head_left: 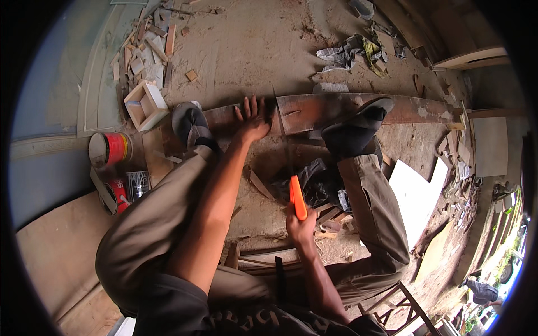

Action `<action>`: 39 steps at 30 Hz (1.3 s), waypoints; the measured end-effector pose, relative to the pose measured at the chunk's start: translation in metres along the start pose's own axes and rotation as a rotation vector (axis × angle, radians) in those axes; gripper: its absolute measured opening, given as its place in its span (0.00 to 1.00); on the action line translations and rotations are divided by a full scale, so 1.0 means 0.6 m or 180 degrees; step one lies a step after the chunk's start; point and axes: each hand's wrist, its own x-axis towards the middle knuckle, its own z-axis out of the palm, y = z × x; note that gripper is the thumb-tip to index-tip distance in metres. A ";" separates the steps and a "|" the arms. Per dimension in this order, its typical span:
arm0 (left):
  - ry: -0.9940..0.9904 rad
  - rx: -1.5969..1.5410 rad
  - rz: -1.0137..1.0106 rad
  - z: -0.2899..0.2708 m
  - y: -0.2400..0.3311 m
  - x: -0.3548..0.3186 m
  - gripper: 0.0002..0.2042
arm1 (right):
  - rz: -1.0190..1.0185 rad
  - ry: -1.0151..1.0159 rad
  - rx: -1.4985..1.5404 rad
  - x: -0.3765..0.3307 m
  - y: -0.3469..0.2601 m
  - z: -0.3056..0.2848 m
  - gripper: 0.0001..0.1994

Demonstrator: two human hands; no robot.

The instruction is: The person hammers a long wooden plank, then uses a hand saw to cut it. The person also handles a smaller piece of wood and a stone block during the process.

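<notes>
- Dusty, reddish dirt floor (252, 45), rough and littered.
- Long reddish-brown plank (330, 109) laid flat across it, the landmark for the rest.
- Beyond the plank, toward its right half: crumpled rags (353, 53).
- Beyond its left end: heap of wood offcuts (148, 42) and a small open wooden box (144, 103).
- Nearer than its left end: red tin can (109, 148) on its side, more tins (126, 190) beside it.
- Nearer than its right end: pale flat sheet (417, 196).
- Nearer than its middle: dark cloth (314, 182), scattered scraps (330, 221).

Left hand (252, 120) pressed flat (fingers spread); right hand (301, 227) fisted.
</notes>
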 end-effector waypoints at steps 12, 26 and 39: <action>-0.0112 0.0341 0.0086 0.004 -0.005 0.012 0.41 | 0.0208 -0.0085 0.0195 0.033 -0.018 -0.008 0.05; -0.0280 0.0710 0.0019 -0.013 0.009 -0.004 0.41 | 0.0120 0.0029 0.0231 -0.011 0.028 0.005 0.08; -0.0319 -0.0010 0.0053 -0.011 0.027 0.001 0.42 | 0.0142 -0.0005 0.0174 -0.002 0.032 -0.001 0.09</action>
